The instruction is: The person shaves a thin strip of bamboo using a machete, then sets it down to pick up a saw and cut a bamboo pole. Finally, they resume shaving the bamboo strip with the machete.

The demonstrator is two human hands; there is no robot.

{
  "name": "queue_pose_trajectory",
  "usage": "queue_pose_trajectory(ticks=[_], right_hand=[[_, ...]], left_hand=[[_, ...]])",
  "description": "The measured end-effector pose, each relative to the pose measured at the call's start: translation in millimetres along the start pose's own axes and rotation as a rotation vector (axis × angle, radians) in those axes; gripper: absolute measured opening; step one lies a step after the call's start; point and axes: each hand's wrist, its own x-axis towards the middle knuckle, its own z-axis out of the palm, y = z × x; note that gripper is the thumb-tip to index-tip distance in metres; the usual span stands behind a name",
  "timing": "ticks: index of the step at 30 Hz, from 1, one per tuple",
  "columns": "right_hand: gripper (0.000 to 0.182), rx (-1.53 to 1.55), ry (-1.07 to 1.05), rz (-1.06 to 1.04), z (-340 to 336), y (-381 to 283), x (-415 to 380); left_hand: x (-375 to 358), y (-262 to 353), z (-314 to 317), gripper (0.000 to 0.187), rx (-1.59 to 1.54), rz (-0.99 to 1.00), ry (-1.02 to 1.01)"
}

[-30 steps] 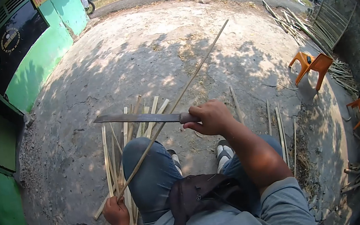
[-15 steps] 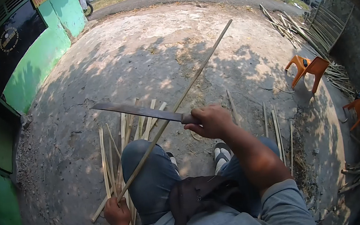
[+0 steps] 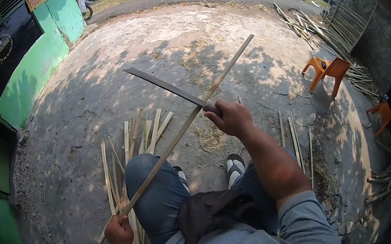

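Note:
My right hand (image 3: 232, 117) is closed round the handle of a machete (image 3: 166, 87). Its long dark blade points up and to the left, crossing a bamboo strip (image 3: 178, 137) close to the handle. The strip's lower end is gripped in my left hand (image 3: 119, 230), low at the left beside my knee. From there it slants over my left thigh and up to the right, its far end out over the ground. Several split bamboo strips (image 3: 108, 178) lie on the ground next to my left leg, partly behind it and my left hand.
More strips (image 3: 296, 141) lie right of my right leg. An orange plastic chair (image 3: 327, 72) stands at the right, with another orange piece (image 3: 381, 115) below it. A bamboo pile (image 3: 301, 24) and a slatted panel (image 3: 352, 27) are at the back right. A green wall (image 3: 34, 76) runs along the left.
The machete has swung so its blade points more upward, with its tip further right. My right hand has moved slightly up and right. The bamboo strip appears turned, its wider face showing.

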Motion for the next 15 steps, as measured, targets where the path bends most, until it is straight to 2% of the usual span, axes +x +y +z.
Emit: queue_pose_trajectory(ticks=[4,7,10,15], right_hand=[[0.046,0.015,0.024,-0.304,4,-19,-8],[0.045,0.036,-0.031,-0.443,-17,-31,-5],[0.046,0.044,-0.101,-0.348,-17,-16,-3],[0.046,0.035,-0.003,-0.362,-10,-7,0]], left_hand=[[-4,-2,10,0.068,-0.063,-0.039,-0.016],[-8,-3,22,0.067,-0.121,-0.037,0.002],[-13,-3,27,0.066,-0.163,-0.047,-0.013],[-16,10,26,0.066,-0.167,-0.079,0.016]])
